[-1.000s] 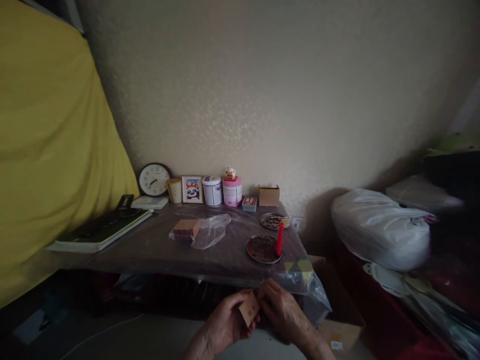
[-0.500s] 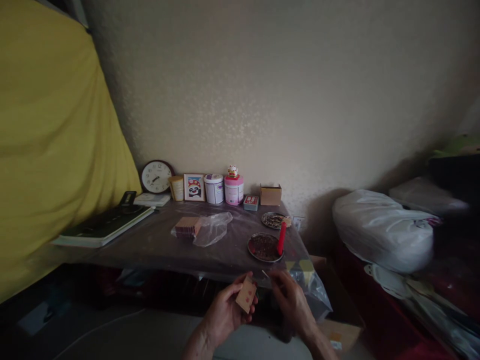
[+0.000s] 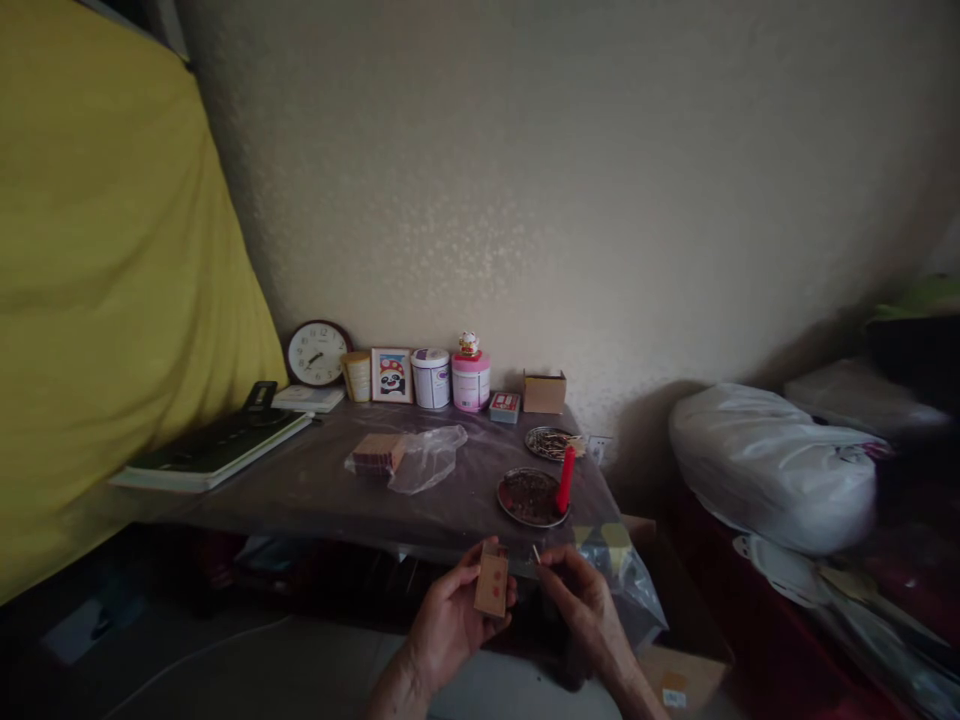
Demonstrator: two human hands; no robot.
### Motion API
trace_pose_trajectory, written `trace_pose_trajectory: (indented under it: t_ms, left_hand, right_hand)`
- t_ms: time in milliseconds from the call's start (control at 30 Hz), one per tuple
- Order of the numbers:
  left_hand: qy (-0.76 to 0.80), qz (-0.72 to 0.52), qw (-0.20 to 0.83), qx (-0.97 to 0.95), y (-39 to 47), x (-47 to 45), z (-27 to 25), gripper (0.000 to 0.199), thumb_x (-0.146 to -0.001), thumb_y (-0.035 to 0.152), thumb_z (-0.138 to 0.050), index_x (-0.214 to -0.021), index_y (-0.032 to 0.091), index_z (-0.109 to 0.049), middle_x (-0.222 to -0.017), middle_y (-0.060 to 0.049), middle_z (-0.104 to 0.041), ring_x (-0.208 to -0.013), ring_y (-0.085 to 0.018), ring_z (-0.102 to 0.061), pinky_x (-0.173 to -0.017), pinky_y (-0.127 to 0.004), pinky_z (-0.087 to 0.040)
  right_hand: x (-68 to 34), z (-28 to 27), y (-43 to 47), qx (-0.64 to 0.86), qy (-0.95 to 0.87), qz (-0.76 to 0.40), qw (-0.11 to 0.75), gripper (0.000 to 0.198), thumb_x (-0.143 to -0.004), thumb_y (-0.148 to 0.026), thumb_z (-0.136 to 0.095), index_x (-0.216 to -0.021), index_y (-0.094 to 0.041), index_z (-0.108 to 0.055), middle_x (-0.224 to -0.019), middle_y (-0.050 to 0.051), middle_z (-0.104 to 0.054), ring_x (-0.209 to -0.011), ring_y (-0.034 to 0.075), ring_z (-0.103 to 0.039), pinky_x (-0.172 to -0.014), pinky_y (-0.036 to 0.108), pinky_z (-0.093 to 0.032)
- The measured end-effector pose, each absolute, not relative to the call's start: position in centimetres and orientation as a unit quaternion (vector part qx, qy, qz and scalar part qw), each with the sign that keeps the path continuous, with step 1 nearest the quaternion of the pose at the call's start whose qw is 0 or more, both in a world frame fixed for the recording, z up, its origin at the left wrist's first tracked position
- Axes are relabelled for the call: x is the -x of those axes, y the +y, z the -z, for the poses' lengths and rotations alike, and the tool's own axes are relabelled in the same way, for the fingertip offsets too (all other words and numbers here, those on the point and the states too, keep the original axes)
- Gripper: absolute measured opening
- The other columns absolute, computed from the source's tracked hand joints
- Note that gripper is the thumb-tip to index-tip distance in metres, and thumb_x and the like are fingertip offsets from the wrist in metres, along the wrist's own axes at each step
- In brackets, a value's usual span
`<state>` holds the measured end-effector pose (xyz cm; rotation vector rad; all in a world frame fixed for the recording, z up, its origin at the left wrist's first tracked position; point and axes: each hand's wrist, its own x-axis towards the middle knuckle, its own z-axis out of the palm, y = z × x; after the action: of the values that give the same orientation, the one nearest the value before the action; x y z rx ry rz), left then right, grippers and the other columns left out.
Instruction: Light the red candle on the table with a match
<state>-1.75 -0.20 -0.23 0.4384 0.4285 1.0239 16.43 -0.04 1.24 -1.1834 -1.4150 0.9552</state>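
Open table (image 3: 315, 490) centre; plate (image 3: 529, 497) with upright red candle (image 3: 565, 479) (right edge) blocks reach; jars (image 3: 450, 379) line wall

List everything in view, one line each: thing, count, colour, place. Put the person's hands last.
matchbox: 1, tan with red marks, in the left hand
matchstick: 1, pale, pinched in the right hand
candle: 1, red, upright on the near metal plate
metal plates: 2, dark silver, right end of the table
plastic bag: 1, clear, mid table, holding a stack of tan boxes
clock: 1, white face, against the wall
panda picture: 1, framed, beside the clock
tins: 2, white and pink, by the wall
cardboard box: 1, brown, by the wall
table: 1, dark, plastic-covered
curtain: 1, yellow, left
left hand: 1, low centre
right hand: 1, low centre
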Motion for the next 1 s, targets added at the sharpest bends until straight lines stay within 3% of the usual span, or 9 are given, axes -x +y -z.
trace_pose_trajectory:
  t_ms: [333, 833, 1000]
  left_hand:
    - [0.188, -0.518, 0.817, -0.170, 0.0, 2.0, 0.3, 0.038, -0.081, 0.020, -0.049, -0.119, 0.021, -0.046, -0.094, -0.012, -0.068, -0.084, -0.021, -0.066, -0.074, -0.034, -0.047]
    - [0.167, -0.559, 0.799, -0.144, 0.1, 2.0, 0.1, 0.030, -0.079, 0.017, -0.053, -0.109, 0.020, -0.055, -0.094, -0.010, -0.068, -0.089, -0.022, -0.065, -0.074, -0.034, -0.048]
    - [0.165, -0.558, 0.801, -0.139, 0.2, 1.8, -0.1, 0.027, -0.079, 0.017, -0.054, -0.105, 0.020, -0.057, -0.092, -0.008, -0.069, -0.088, -0.022, -0.065, -0.076, -0.034, -0.047]
  right_hand:
    - [-16.0, -0.3, 0.2, 0.464, -0.596, -0.389, 0.528, 0.026, -0.075, -0.042, -0.063, -0.073, -0.017, -0.057, -0.067, -0.003, -0.051, -0.060, 0.009, -0.046, -0.055, 0.019, -0.038]
    - [-15.1, -0.1, 0.0, 0.447, -0.585, -0.396, 0.549, 0.027, -0.071, -0.041, -0.067, -0.074, -0.017, -0.056, -0.072, 0.001, -0.056, -0.067, 0.012, -0.053, -0.062, 0.021, -0.044]
    - [-14.8, -0.1, -0.2, 0.456, -0.627, -0.350, 0.525, 0.025, -0.078, -0.041, -0.061, -0.079, -0.017, -0.058, -0.073, 0.001, -0.059, -0.066, 0.012, -0.054, -0.061, 0.020, -0.045]
